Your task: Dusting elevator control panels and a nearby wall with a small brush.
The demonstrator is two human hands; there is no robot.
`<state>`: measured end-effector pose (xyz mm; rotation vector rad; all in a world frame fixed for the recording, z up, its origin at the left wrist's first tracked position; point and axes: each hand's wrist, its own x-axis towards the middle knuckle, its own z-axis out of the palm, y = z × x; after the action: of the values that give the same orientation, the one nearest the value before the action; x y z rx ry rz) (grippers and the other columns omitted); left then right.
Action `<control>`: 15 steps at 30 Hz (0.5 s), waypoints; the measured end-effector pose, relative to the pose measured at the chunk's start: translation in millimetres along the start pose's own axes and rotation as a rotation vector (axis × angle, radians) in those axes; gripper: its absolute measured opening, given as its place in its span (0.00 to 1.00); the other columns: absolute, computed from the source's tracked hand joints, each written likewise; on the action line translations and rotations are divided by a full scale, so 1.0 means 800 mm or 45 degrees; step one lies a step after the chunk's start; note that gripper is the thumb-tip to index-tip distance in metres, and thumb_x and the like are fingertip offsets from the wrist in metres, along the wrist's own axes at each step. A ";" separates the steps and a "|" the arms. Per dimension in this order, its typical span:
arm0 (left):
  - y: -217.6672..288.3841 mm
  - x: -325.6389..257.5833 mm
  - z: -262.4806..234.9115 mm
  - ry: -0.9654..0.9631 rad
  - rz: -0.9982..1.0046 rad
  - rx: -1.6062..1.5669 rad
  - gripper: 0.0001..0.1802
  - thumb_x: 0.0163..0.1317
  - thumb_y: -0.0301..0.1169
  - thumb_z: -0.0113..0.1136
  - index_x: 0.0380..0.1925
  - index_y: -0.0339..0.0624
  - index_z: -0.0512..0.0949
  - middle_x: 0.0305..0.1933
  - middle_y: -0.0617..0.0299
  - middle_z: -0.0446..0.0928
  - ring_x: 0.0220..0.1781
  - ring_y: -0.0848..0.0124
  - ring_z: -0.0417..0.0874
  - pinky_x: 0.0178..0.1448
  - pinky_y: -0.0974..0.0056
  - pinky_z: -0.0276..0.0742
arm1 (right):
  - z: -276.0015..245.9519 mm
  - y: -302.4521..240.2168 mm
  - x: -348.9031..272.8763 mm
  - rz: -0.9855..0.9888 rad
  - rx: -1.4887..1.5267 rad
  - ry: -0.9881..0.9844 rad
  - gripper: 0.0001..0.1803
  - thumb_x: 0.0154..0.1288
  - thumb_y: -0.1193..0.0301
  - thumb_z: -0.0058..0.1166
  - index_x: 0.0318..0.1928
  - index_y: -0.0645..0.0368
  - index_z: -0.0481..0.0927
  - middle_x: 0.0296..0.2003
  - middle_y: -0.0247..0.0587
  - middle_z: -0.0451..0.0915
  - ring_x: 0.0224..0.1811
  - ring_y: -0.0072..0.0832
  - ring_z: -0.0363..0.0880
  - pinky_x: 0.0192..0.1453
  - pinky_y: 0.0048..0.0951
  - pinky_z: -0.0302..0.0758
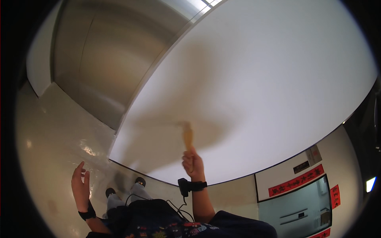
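From the head view, the person stands close to a broad, plain white wall (254,79) and looks down along their own body. The right hand (193,162) is raised in front of the wall with its grip clenched around the lower end of a slim, yellowish-tan stick-like tool (187,137), which rises upright from the fist and is blurred, so its exact kind cannot be told; its upper end lies against or just in front of the wall, and a soft fan-shaped shadow spreads on the wall around it. A black wrist strap with a small black device and a thin black cable (186,185) sits on the right wrist. The left hand (80,186) is held out low at the left with the grip released, fingers spread and holding nothing, above the glossy pale floor (51,139); a black band (87,215) circles its wrist. Below, two feet in dark sandals and grey socks (125,190) stand on the floor near the wall's base. At upper left is a brushed-metal door panel (103,51); at lower right, a pale door with red paper strips (295,183) around it.
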<state>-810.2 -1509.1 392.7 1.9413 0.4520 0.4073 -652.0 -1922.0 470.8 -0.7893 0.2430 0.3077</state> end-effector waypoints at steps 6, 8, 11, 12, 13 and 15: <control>-0.006 0.003 0.002 -0.030 -0.043 0.084 0.20 0.58 0.27 0.51 0.52 0.40 0.69 0.36 0.53 0.74 0.34 0.63 0.74 0.38 0.63 0.71 | -0.023 -0.032 -0.008 -0.880 0.541 0.646 0.16 0.63 0.63 0.37 0.19 0.54 0.60 0.12 0.30 0.56 0.11 0.20 0.50 0.14 0.21 0.52; 0.000 -0.005 0.010 -0.034 -0.020 0.118 0.20 0.58 0.27 0.51 0.52 0.40 0.70 0.36 0.53 0.74 0.34 0.63 0.74 0.38 0.63 0.71 | -0.023 -0.030 -0.012 -0.523 0.097 0.335 0.18 0.67 0.60 0.37 0.23 0.55 0.63 0.14 0.30 0.59 0.12 0.21 0.54 0.12 0.21 0.52; 0.012 -0.015 0.021 -0.044 0.034 0.166 0.19 0.58 0.27 0.51 0.51 0.40 0.70 0.36 0.53 0.74 0.34 0.63 0.74 0.38 0.62 0.71 | -0.021 -0.020 -0.015 0.026 -0.329 -0.015 0.13 0.69 0.61 0.39 0.29 0.53 0.66 0.18 0.30 0.62 0.13 0.20 0.56 0.12 0.20 0.55; 0.014 -0.019 0.024 -0.041 0.012 0.126 0.19 0.58 0.27 0.52 0.51 0.39 0.70 0.36 0.53 0.74 0.35 0.63 0.74 0.38 0.62 0.71 | -0.021 -0.017 -0.015 0.077 -0.536 -0.101 0.14 0.68 0.60 0.40 0.29 0.53 0.65 0.18 0.30 0.62 0.13 0.19 0.57 0.12 0.20 0.55; 0.017 -0.022 0.025 -0.012 0.044 0.056 0.19 0.57 0.26 0.52 0.51 0.39 0.70 0.37 0.53 0.74 0.35 0.63 0.74 0.39 0.62 0.71 | -0.023 -0.019 -0.015 -0.080 -0.358 0.079 0.13 0.68 0.60 0.40 0.29 0.53 0.65 0.18 0.29 0.62 0.13 0.19 0.57 0.13 0.19 0.55; 0.017 -0.028 0.027 -0.020 -0.025 0.098 0.20 0.57 0.26 0.52 0.51 0.39 0.70 0.36 0.53 0.74 0.35 0.63 0.74 0.39 0.62 0.71 | -0.033 -0.027 -0.016 -0.445 -0.083 0.176 0.12 0.68 0.62 0.41 0.29 0.53 0.65 0.18 0.29 0.63 0.13 0.19 0.56 0.14 0.19 0.56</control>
<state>-817.3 -1542.2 394.8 2.0118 0.4825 0.3668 -658.5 -1957.6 471.1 -0.9025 0.2207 -0.0688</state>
